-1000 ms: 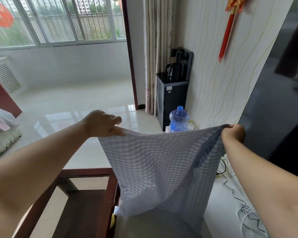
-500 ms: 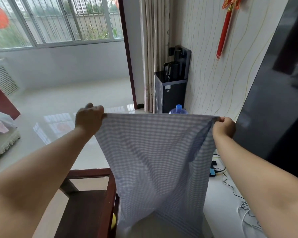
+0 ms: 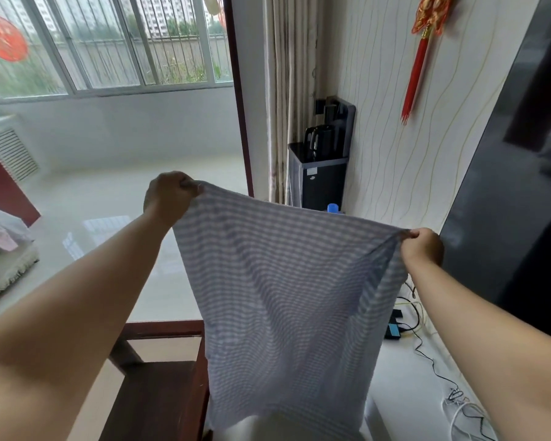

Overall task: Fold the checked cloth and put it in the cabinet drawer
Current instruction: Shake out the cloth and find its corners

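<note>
While held: 2 hands (image 3: 169, 195), 1 checked cloth (image 3: 287, 300)

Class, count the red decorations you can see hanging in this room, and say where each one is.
2. A round red decoration hangs at the window on the far left; a red tasselled ornament hangs on the wallpapered wall, upper right. The cloth may hide others.

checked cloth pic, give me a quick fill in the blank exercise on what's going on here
1. The checked cloth is held up by ____ hands.
2. The left hand is held ____ than the right hand.
3. The tassel ornament on the wall is ____ in colour.
4. The cloth's lower edge hangs ____.

Missing words: two; higher; red; free
</note>
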{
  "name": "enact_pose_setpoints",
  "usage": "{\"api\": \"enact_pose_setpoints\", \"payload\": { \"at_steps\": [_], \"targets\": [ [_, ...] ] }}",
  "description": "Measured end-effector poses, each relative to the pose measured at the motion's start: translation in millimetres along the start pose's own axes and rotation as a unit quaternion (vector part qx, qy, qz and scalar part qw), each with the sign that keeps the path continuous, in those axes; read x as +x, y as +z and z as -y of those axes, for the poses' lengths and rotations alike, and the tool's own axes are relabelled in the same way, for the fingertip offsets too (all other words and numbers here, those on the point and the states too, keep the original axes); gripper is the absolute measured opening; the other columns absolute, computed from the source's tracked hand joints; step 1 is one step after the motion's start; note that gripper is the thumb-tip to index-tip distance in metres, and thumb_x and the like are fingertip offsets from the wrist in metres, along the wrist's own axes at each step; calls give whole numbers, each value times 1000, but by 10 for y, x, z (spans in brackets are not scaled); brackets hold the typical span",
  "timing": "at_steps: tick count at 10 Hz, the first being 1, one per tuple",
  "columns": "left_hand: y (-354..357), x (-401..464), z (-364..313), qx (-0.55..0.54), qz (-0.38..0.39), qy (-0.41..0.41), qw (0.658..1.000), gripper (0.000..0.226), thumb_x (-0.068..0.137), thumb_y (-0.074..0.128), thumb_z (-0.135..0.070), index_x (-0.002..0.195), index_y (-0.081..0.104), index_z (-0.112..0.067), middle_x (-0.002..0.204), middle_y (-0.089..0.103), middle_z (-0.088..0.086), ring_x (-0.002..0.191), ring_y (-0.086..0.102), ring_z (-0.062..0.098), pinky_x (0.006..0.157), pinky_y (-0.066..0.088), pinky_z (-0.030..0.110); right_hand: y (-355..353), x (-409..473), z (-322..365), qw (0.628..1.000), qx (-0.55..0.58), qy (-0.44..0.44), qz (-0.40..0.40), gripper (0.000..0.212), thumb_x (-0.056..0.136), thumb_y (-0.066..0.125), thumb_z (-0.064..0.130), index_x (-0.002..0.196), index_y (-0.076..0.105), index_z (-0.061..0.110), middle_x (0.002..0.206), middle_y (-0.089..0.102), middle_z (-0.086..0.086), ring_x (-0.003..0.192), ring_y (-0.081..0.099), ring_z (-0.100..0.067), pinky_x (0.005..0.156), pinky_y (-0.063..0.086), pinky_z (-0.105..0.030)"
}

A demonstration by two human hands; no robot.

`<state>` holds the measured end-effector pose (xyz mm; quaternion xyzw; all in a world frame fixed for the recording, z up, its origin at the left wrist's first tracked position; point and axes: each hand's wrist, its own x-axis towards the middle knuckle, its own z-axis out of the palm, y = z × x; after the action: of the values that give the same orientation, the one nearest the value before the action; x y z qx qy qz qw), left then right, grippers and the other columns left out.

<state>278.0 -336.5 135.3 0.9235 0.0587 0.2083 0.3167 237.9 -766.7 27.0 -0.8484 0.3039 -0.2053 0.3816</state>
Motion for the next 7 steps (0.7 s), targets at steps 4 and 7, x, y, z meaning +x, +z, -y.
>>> {"api": "enact_pose_setpoints", "payload": {
  "at_steps": [4, 7],
  "targets": [
    [437, -410, -786, 0, 118, 89, 989, 15, 80, 63, -20, 73, 70, -9, 65, 59, 3, 64, 53, 17, 56, 37, 24, 370, -1179, 574, 867, 14, -464, 181, 12, 84, 61, -1, 75, 67, 2, 158, 7, -6, 141, 25, -20, 104, 37, -32],
    [636, -638, -875, -10, 286, 183, 941, 10, 88, 64, -15, 92, 72, -11, 76, 59, -4, 67, 52, 5, 65, 39, 12, 345, -1330, 1113, 800, -6, -545, 250, 27, 82, 52, -1, 88, 61, 24, 95, 56, -14, 85, 55, -25, 83, 44, -40]
  ]
}}
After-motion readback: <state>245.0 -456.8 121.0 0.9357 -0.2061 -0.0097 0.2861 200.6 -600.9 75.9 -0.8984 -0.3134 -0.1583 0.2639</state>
